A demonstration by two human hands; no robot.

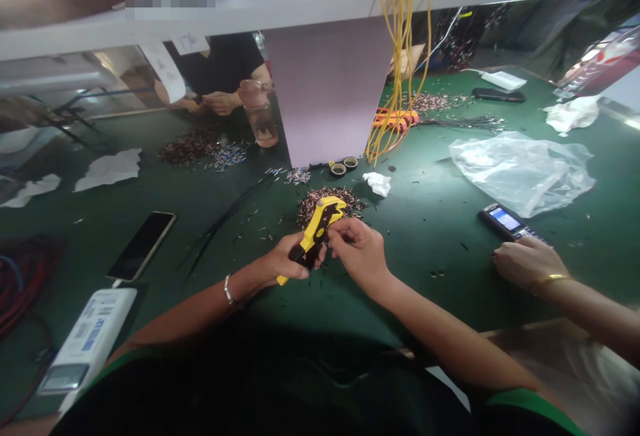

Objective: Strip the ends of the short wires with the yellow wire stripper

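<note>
Yellow-and-black wire stripper (320, 224) sits in the person's two hands just above the middle of the green bench (430, 223), its long axis slanting from lower left up to upper right. From where I watch, the left grip (286, 257) is closed around the lower body of the tool, with the yellow tip of the handle poking out below the fist. The right grip (359, 253) is nearer the tool's upper end, its fingertips (334, 233) pinched closed against the dark head. I cannot tell whether a fine wire sits between them. Directly beyond the tool, almost touching its top, lies a heap of small cut wire pieces (330, 204), and loose black wires (230, 216) trail away on the left. A smartphone (141, 246) lies well to the left, beside a white boxed device (87, 339). To the right, a co-worker's hand (530, 263) with a gold bangle rests by a keypad phone (505, 221), apart from the person's own hands. Farther up are a crumpled plastic bag (520, 173), two rolls of tape (339, 169) and a bundle of yellow wires (400, 56) hanging from the white shelf (300, 13). Across the bench, another person's hands (220, 103) sit near a clear cup (259, 113).
</note>
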